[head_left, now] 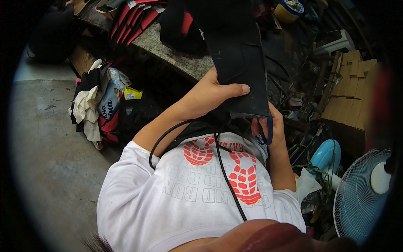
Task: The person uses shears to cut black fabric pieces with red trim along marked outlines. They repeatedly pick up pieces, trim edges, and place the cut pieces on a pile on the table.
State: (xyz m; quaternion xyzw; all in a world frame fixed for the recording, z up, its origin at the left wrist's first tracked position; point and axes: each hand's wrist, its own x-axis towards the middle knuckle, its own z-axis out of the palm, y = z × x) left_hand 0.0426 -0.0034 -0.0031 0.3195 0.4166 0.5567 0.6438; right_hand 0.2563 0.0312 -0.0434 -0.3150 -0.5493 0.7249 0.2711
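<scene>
A long black sheet of leather-like material (241, 54) hangs in front of me, its near edge just above my shirt. My left hand (205, 94) grips it from the left side, thumb flat on top and the other fingers hidden beneath. At its lower right corner my right hand (276, 124) is closed around the blue handle of what look like scissors (270, 131). The blades are hidden, so whether they touch the sheet cannot be seen.
Beyond the sheet stands a speckled stone-topped table (176, 48) bearing red-and-black pieces (138, 23). Scraps and bags (90, 98) are heaped at left. Tan blocks or boxes (350, 92), a blue plastic disc (325, 153) and a fan (361, 197) stand right. A black cord (226, 176) crosses my shirt.
</scene>
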